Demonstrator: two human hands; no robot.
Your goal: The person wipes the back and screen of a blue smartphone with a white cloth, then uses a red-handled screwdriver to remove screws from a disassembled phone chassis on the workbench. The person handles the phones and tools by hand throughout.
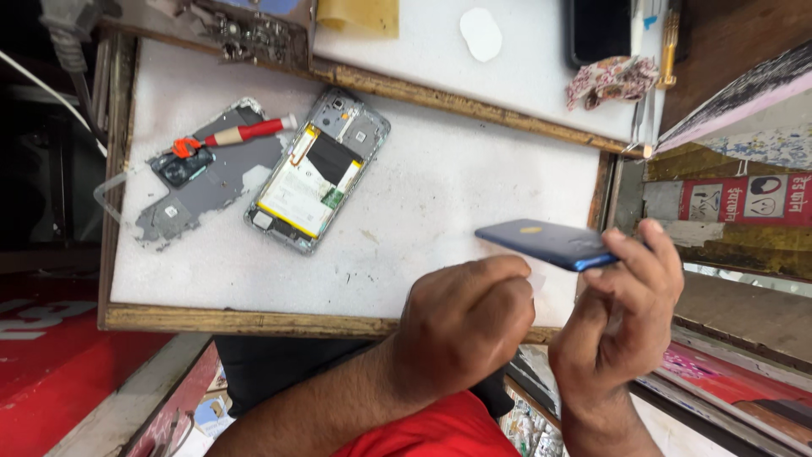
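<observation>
At the far left of the white work mat, framed in wood, we find a grey inner cover plate lying flat, with a camera module resting on it. A red-handled screwdriver lies across the plate's upper part, its tip toward the camera module. Just beside the plate to the right lies an opened smartphone chassis, internals up, with its battery exposed. Neither hand touches these parts.

Moving right, our left hand sits over the near edge of the mat, curled nearly into a fist. A small pale piece shows at its fingertips; we cannot tell what it is, nor whether the fingers pinch it.

Further right, our right hand holds the blue phone back cover in the air above the right edge of the mat, edge-on to the camera. The fingers close narrowly on its right end, with the rest of the panel free.

We judge the back cover to be light, thin, smooth and somewhat flexible, hence liable to slip or crack if bent. Grip it by the edges, not the flat face.

A crumpled patterned cloth lies on the upper shelf.
</observation>
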